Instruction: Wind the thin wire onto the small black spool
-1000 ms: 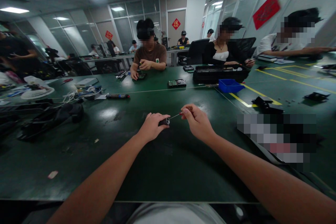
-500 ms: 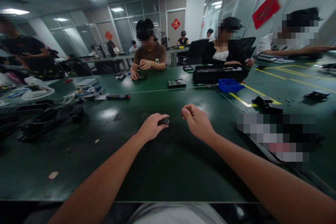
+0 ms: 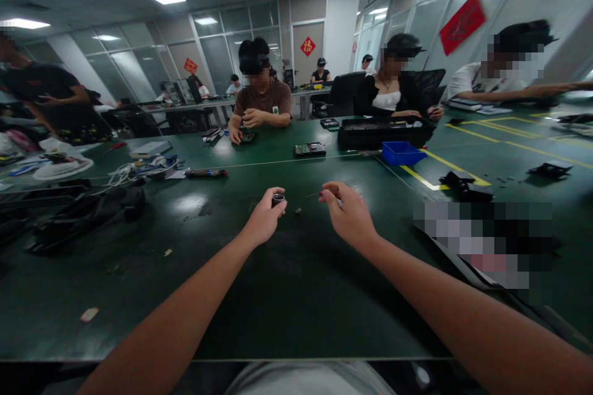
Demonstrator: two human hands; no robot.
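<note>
My left hand (image 3: 262, 220) is closed around a small dark cylinder (image 3: 278, 199) with a pale ring at its end, which now faces upward. In my right hand (image 3: 348, 213) is a thin screwdriver (image 3: 314, 195), its slim shaft pointing left toward the cylinder but apart from it. Most of the screwdriver's handle is hidden by my fingers. A tiny light-coloured piece (image 3: 298, 211) shows between my two hands, over the green tabletop (image 3: 278, 296); what it is cannot be made out.
Farther ahead lie a hard drive (image 3: 309, 149) and a blue tray (image 3: 402, 153) beside a long black casing (image 3: 386, 133). A pen-like tool (image 3: 206, 173) and cables (image 3: 125, 174) are at left. Black parts (image 3: 466, 186) lie at right. A co-worker (image 3: 262, 102) sits opposite.
The cylinder has tipped from facing right to facing up, and my left hand has shifted left. The screwdriver tip has come away from it. A tiny piece now shows between my hands.
</note>
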